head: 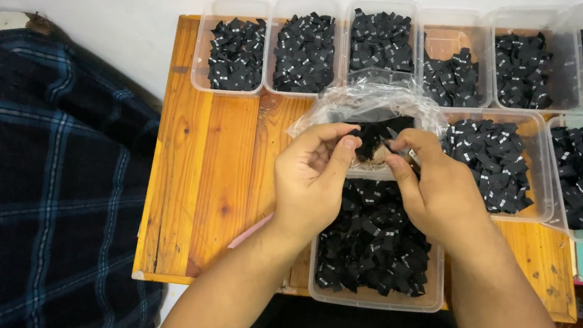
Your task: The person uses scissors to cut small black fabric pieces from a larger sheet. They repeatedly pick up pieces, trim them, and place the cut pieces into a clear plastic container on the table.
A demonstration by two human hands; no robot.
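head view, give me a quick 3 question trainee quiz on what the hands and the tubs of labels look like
1. True or false: both hands pinch the same small bunch of black fabric labels.
2. Which tub lies directly under the hands? A) the near tub at the table's front edge B) the far-left tub of the back row C) a tub on the plaid cloth
3. Fill in: the crinkled thing behind the hands is a clear plastic ____.

Key
1. True: left hand and right hand meet on the black labels.
2. A: the near tub, on the wooden table.
3. bag: the plastic bag.
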